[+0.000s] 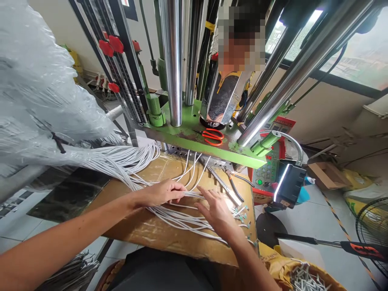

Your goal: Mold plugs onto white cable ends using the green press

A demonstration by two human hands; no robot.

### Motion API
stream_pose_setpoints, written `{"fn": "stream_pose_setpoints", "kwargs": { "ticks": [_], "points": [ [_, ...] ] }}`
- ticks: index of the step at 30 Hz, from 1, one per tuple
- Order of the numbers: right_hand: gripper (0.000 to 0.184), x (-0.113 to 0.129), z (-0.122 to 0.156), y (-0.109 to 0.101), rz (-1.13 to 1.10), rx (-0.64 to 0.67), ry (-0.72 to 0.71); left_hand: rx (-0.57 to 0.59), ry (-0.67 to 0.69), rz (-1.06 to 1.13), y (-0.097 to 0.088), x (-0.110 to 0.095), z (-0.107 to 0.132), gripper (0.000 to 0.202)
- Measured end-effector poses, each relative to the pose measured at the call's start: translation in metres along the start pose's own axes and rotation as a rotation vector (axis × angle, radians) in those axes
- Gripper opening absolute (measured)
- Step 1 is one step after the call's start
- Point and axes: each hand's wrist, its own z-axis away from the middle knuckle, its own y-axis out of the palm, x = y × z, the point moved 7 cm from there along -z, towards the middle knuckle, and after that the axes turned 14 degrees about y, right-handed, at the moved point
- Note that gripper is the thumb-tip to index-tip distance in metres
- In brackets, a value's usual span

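Observation:
My left hand (168, 191) is closed around a few thin white cables (191, 194) above the brown work surface (136, 230). To its right, my right hand (216, 208) has its fingers apart, with the tips at the same cables; its palm faces down. Below both hands, more white cables (182, 222) lie fanned out, their ends with small green tips (245, 217) near the right edge. A thick bundle of white cables (121, 161) runs in from the left. Several cable ends (194, 167) reach under the green press plate (182, 139).
Orange-handled scissors (213, 136) rest on the press plate. Pliers (234, 186) and a metal bar (222, 182) lie beyond my right hand. A lamp (289, 186) and control panel (265, 169) stand right, above a sack (273, 262) of scraps. A person (226, 89) shows among the steel columns.

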Motion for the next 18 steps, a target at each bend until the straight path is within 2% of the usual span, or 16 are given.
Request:
{"fn": "stream_pose_setpoints", "kwargs": {
  "ticks": [2, 5, 7, 10, 12, 14, 16, 18],
  "points": [
    [0.041, -0.006, 0.002, 0.004, 0.172, -0.057, -0.033, -0.067, 0.070, -0.123, -0.007, -0.016, 0.015, 0.040],
    [0.041, -0.027, 0.013, -0.006, 0.371, -0.194, -0.027, -0.168, 0.110, -0.309, -0.010, -0.033, 0.047, 0.035],
    [0.036, -0.031, 0.023, -0.013, 0.448, -0.260, -0.007, -0.126, 0.071, -0.311, 0.007, -0.032, 0.061, 0.032],
    [0.027, -0.009, 0.039, -0.002, 0.521, -0.228, -0.078, -0.004, 0.027, -0.051, 0.058, -0.022, 0.061, 0.029],
    [0.023, 0.015, 0.050, 0.010, 0.491, -0.150, -0.194, -0.012, -0.022, 0.208, 0.089, -0.013, 0.054, 0.035],
    [0.023, 0.028, 0.057, 0.011, 0.390, -0.071, -0.270, -0.072, -0.050, 0.361, 0.105, -0.003, 0.047, 0.039],
    [0.040, 0.023, 0.059, -0.001, 0.212, 0.009, -0.240, -0.105, -0.033, 0.418, 0.108, 0.004, 0.046, 0.044],
    [0.061, 0.005, 0.055, -0.014, -0.037, 0.110, -0.115, -0.066, -0.010, 0.481, 0.109, 0.008, 0.050, 0.046]
  ]
}}
